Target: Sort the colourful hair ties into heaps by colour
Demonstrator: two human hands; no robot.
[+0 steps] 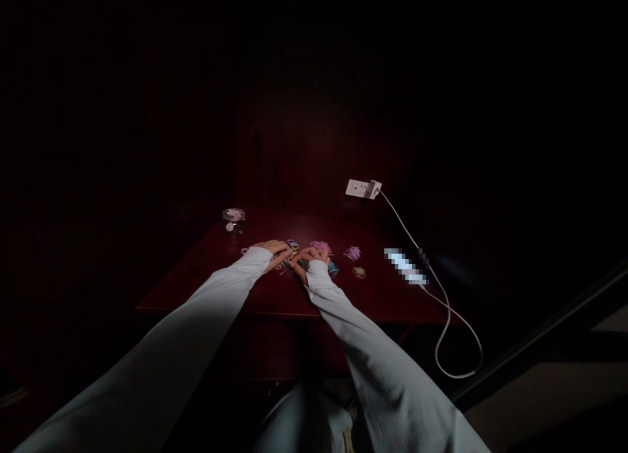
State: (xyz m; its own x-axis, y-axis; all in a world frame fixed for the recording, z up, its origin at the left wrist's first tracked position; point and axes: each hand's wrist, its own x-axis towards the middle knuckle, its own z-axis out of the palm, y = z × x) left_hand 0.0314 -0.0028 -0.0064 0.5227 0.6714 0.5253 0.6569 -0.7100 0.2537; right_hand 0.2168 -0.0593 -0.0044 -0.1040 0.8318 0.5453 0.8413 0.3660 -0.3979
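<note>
My left hand point(275, 248) and my right hand point(309, 255) are close together over the dark red table, fingertips nearly meeting. Both have bent, closed fingers, and whatever is pinched in them is too small to make out. Beneath and around them lie small colourful loops that look like hair ties point(293, 244), partly covered by the hands. Just beyond my right hand is a pink bunch of bands point(321, 246). A blue bunch point(333, 268) shows beside its wrist. Farther right are a purple bunch point(352, 253) and a yellowish bunch point(359, 272).
A clear round container point(234, 221) with pinkish pieces stands at the table's back left. On the right lies a bright, blurred-out phone-like device point(406, 267). Its white cable point(444, 293) loops past the table edge up to a wall socket point(360, 188). The surroundings are very dark.
</note>
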